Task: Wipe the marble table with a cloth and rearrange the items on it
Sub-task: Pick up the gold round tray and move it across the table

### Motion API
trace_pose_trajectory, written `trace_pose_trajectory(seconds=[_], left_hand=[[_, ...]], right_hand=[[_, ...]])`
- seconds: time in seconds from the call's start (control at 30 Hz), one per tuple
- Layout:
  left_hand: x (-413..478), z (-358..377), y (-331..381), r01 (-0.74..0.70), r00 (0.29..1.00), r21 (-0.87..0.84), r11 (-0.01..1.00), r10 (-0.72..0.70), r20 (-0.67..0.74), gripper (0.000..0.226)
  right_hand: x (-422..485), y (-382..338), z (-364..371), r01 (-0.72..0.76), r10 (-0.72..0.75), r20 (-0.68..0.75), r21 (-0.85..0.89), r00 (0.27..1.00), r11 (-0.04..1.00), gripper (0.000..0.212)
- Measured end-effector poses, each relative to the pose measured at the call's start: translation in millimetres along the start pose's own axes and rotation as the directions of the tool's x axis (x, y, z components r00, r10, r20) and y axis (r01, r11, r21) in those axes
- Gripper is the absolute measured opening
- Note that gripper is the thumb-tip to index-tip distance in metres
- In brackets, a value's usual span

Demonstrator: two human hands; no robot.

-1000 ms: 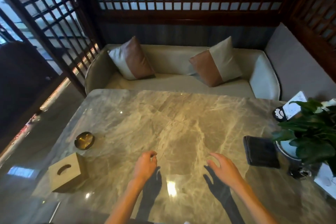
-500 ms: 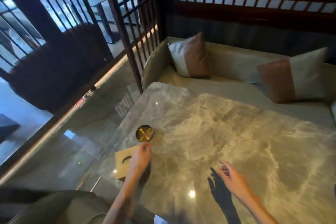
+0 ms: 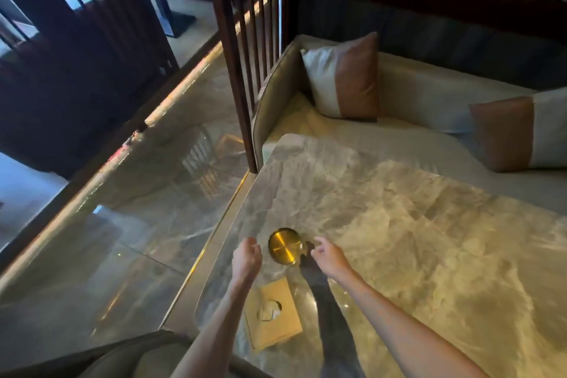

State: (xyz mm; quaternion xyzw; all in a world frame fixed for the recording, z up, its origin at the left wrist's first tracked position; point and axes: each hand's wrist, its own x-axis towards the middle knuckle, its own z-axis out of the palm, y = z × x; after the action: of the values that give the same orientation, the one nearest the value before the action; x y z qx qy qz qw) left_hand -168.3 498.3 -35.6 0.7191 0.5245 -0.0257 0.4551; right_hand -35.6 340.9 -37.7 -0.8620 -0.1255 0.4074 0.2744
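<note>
A round gold dish (image 3: 284, 245) sits on the grey marble table (image 3: 414, 224) near its left edge. My left hand (image 3: 247, 258) hovers just left of the dish, fingers apart and empty. My right hand (image 3: 328, 256) is just right of the dish, fingers curled but holding nothing. Neither hand touches the dish. A tan square tissue box (image 3: 274, 313) with a round opening lies on the table between my forearms, closer to me. No cloth is in view.
A cream sofa (image 3: 429, 107) with two brown-and-white cushions (image 3: 345, 77) runs along the table's far side. A dark wooden lattice screen (image 3: 245, 55) stands at the table's far left corner. Glossy stone floor (image 3: 107, 239) lies left of the table edge.
The view has swung left. Both hands have moved forward past the tissue box and now flank the gold dish, the right hand crossing over from the table's middle.
</note>
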Motion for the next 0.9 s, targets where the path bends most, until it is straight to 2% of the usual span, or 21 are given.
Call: trace_pose_trajectory(seconds=[0.17,0.43,0.6,0.73,0.9], left_hand=[[19.6,22.8,-1.7,0.039,0.996,-0.003,0.999,-0.039,0.083,0.022],[36.2,42.8,-11.4,0.090,0.971,-0.002,0.996,-0.087,0.224,0.032],[46.8,47.9,-8.9,0.119,0.967,-0.020,0.993,-0.111,0.227,0.030],[46.5,49.4,-0.9,0.088,0.978,-0.058,0.994,-0.075,0.197,0.033],[35.9,62.8,25.6,0.054,0.979,-0.151,0.987,-0.023,0.202,0.032]], right_hand=[[28.5,-21.5,22.7,-0.034,0.034,-0.001,-0.106,0.999,0.994,0.054],[57.4,-16.8,43.9,-0.116,0.117,0.009,-0.093,0.993,0.989,0.054],[62.1,-13.0,50.2,-0.135,0.136,0.039,-0.039,0.990,0.990,0.052],[61.2,-11.6,38.7,-0.135,0.134,0.029,0.010,0.990,0.991,0.052],[48.0,4.5,-2.2,-0.090,0.100,-0.044,0.188,0.994,0.978,0.048]])
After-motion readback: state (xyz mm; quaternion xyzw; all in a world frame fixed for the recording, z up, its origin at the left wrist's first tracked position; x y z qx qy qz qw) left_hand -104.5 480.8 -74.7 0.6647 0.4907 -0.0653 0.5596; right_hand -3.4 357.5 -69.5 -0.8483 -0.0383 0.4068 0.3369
